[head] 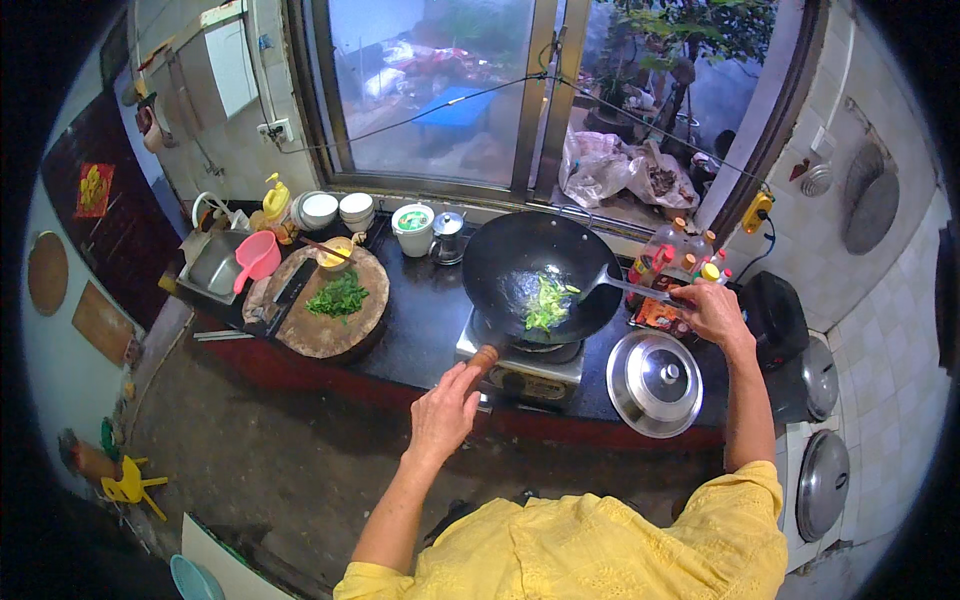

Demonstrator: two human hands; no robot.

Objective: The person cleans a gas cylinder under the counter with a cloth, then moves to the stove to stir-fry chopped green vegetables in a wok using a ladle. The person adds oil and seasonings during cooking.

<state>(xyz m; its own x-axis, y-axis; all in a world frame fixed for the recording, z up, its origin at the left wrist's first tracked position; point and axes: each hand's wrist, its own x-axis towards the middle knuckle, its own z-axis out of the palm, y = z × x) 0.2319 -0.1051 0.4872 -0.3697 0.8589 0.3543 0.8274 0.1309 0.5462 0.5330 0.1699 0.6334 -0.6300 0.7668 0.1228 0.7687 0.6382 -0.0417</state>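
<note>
A black wok [495, 262] sits on a metal gas stove [469, 337], with chopped green vegetables [550, 304] in its base. My left hand [442, 416] grips the wok's wooden handle [486, 357]. At the wok's right side, my right hand [712, 313] holds a metal spatula [641, 289], whose blade rests inside by the wall, close to the vegetables. On the round wooden chopping board [360, 319] at the left lie chopped green herbs [339, 295] and a small bowl of yellow liquid [334, 255] with chopsticks across it.
A metal lid [654, 384] lies right of the stove, below seasoning bottles [667, 232]. Behind the counter's left part stand stacked bowls [356, 208], a white tub [413, 231] and a metal pot [448, 238]. A pink ladle [259, 255] leans at the sink [214, 270].
</note>
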